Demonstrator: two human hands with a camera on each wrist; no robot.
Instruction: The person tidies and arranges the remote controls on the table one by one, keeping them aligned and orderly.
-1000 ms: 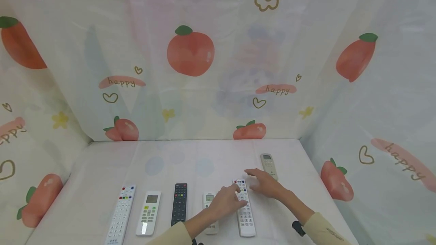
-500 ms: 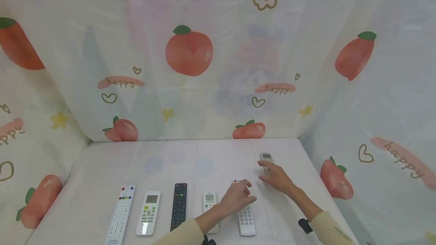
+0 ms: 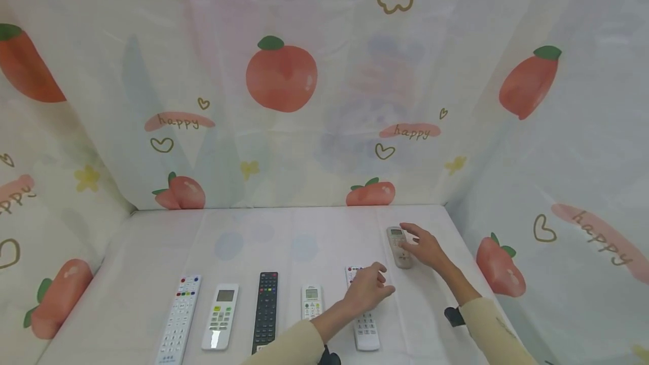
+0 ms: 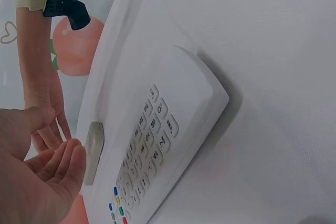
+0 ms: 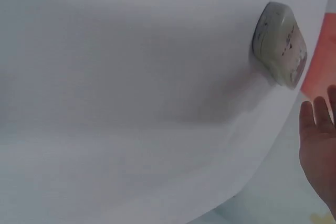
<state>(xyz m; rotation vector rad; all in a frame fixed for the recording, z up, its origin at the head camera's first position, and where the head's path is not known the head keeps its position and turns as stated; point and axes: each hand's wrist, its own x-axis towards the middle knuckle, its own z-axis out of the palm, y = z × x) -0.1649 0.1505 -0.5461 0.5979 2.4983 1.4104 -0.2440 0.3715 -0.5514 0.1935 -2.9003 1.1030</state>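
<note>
My left hand [image 3: 366,290] hovers over a long white remote control [image 3: 367,334] with coloured buttons at its far end, hiding part of it. Its fingers bend loosely and hold nothing. In the left wrist view that remote [image 4: 181,90] lies flat, with the left hand [image 4: 44,174] beyond its far end. Farther back, a small beige remote control [image 3: 400,257] with a little screen lies on the white cloth. At its right edge is my right hand [image 3: 426,246], thumb over the remote. The right wrist view shows the beige remote [image 5: 283,45] apart from the visible fingers [image 5: 307,116].
Left of the hands, a white remote with coloured buttons [image 3: 178,320], a white air-conditioner remote [image 3: 220,317], a black remote [image 3: 266,308] and a small white remote [image 3: 311,300] lie in a row. Fruit-printed cloth walls [image 3: 284,151] enclose the table's back and sides.
My right hand has moved away and to the right, from near the long white remote to the beige one. My left hand has shifted right and slightly forward. The remotes stay in place.
</note>
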